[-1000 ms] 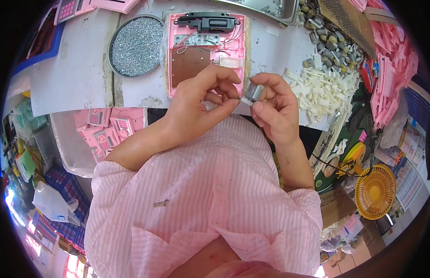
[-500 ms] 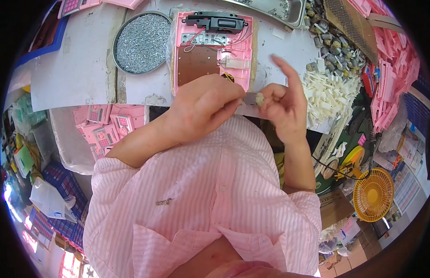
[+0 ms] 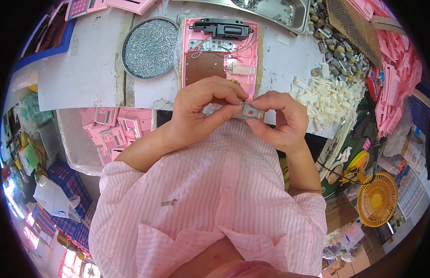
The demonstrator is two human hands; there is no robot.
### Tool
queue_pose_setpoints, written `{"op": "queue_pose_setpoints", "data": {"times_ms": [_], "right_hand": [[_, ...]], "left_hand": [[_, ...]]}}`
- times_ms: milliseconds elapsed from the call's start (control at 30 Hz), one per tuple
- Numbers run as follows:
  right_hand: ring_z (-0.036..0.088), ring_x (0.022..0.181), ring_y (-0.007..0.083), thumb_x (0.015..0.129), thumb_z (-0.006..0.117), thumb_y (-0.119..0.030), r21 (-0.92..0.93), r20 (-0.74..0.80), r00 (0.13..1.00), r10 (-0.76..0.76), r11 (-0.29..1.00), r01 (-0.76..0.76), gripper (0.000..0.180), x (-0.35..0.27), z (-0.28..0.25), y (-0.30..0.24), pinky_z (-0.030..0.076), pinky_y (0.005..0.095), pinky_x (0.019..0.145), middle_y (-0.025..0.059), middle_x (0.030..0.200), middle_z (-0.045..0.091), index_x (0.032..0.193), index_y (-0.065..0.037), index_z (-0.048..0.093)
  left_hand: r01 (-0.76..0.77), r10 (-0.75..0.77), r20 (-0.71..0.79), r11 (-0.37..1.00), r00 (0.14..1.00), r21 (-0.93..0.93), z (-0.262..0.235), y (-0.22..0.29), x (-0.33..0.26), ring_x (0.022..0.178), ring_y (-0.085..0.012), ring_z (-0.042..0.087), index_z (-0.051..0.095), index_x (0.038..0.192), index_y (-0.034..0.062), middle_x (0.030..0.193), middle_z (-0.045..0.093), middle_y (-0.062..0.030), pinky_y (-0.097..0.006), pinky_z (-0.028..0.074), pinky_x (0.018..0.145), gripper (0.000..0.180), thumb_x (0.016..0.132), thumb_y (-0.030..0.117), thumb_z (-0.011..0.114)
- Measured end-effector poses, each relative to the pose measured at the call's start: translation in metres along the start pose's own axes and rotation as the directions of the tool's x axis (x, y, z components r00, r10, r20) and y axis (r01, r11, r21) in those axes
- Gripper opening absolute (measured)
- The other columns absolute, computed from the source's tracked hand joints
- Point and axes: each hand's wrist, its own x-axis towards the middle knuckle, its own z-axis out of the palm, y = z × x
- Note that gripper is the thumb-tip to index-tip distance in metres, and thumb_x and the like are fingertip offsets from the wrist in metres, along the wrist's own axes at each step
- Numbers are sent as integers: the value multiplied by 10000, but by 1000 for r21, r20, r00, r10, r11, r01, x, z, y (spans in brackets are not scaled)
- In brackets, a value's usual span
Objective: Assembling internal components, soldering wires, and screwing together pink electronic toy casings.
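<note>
Close in front of my chest, both hands meet at a small grey motor [image 3: 253,112] with a red spot on its side. My right hand [image 3: 287,121] pinches its right end between thumb and fingers. At the other end, my left hand [image 3: 198,109] is closed, thumb and fingertips pressed on the motor's edge, partly hiding it. Just beyond the hands lies an open pink plastic casing [image 3: 253,51]. Inside it are a black mechanism [image 3: 222,30], a brown board [image 3: 203,69], thin wires and a whitish motor-like part [image 3: 241,69]. My left hand covers the casing's near side.
A round metal tray [image 3: 150,48] of small screws stands left of the casing. To the right lie white plastic pieces [image 3: 324,104], a heap of motors [image 3: 340,48] and pink strips [image 3: 396,83]. A metal tray [image 3: 301,21] sits behind; a bin of pink parts [image 3: 78,148] is lower left.
My right fingers, spread before, have closed on the motor. It has turned so that its side with the red spot shows. The whole view has shifted slightly.
</note>
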Motion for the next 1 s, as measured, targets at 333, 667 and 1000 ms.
{"op": "queue_pose_setpoints", "data": {"times_ms": [333, 667, 1000], "right_hand": [[660, 683, 186, 752, 823, -16, -243, 33, 981, -190, 951, 192, 307, 14, -15, 4, 530, 276, 584, 83, 908, 716, 1023, -50, 682], [661, 692, 173, 775, 801, 14, -444, -153, 979, -132, 895, 51, 332, 3, -45, 2, 525, 266, 599, 94, 950, 729, 1084, -46, 694], [682, 955, 260, 850, 752, -95, -548, -172, 983, -64, 836, -41, 279, 20, -41, 19, 561, 348, 808, 87, 1155, 721, 1114, -51, 670]], "left_hand": [[-209, 162, 172, 927, 972, 310, -8, -3, 21, 934, -246, 658, 619, 1006, 15, 1088, 653, -150, -299, 533, 742, 216, 827, -41, 726], [-315, 102, 317, -33, 943, 948, -8, -14, 96, 845, -225, 567, 701, 763, 120, 850, 545, -19, -432, 389, 869, 205, 770, 314, 768], [-283, 285, 156, 484, 946, 828, -40, -19, 48, 864, -206, 571, 686, 886, 59, 919, 581, -47, -349, 432, 825, 103, 806, 74, 749]]}}
